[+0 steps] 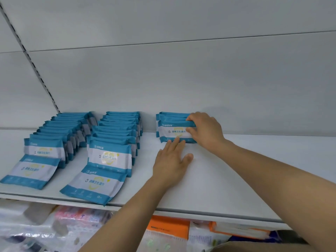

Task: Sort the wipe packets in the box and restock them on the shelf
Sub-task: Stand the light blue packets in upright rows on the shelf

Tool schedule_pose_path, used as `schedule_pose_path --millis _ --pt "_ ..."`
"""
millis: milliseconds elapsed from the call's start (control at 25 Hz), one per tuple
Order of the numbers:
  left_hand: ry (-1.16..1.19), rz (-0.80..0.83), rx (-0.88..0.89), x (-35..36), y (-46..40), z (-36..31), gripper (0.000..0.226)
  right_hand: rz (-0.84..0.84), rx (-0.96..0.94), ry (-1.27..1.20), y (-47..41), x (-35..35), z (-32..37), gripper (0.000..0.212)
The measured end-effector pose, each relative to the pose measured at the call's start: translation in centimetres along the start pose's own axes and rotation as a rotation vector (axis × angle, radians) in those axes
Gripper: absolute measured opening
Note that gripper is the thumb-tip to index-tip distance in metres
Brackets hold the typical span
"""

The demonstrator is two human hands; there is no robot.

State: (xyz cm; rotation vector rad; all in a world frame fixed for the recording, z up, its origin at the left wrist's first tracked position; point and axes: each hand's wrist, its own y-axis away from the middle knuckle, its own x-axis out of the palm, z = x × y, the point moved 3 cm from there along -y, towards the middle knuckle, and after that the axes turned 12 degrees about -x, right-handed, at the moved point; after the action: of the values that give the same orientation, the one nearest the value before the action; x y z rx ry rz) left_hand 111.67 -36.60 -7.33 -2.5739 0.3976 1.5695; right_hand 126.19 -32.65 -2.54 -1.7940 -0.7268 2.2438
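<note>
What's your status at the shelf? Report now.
Right hand has its grip on the third row of wipe packets. Left hand flat on the shelf, fingertips at the row's base. Nothing in the way.

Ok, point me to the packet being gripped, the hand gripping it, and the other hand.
Front wipe packet (pixel 171 131), head view: white middle of its face.
Right hand (pixel 205 130), head view: back of the hand.
Left hand (pixel 170 160), head view: back of the hand.
</note>
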Motion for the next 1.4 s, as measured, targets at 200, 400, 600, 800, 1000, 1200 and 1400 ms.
schedule_pose_path --millis 200,400,600,800,1000,1200,1400 --pt "-0.180 -0.005 -0.034 0.6 -2.3 0.4 0.061 -0.042 -0.139 0.130 -0.5 1.3 -0.7 0.039" --pt "-0.193 0.008 -0.001 0.1 -2.1 0.8 0.063 0.062 -0.089 0.108 1.6 0.3 0.0 0.054" --pt "-0.032 -0.161 0.058 -0.8 4.2 -0.6 0.058 -0.095 -0.079 -0.007 9.8 -4.0 2.2 0.047" --pt "0.110 -0.311 0.213 1.4 15.6 -1.3 0.044 -0.221 -0.124 -0.032 20.9 -7.9 4.6 0.032" --pt "0.134 -0.288 0.336 7.9 24.3 -2.1 0.027 -0.216 -0.054 -0.104 32.6 -8.2 4.4 0.019" --pt "0.132 0.218 0.173 19.7 28.3 -0.5 0.034 0.243 0.337 -0.396 44.8 -0.7 1.6 0.026" --pt "-0.050 0.626 -0.021 29.2 31.2 2.1 0.047 0.597 0.786 -0.554 56.6 5.8 0.1 0.032"
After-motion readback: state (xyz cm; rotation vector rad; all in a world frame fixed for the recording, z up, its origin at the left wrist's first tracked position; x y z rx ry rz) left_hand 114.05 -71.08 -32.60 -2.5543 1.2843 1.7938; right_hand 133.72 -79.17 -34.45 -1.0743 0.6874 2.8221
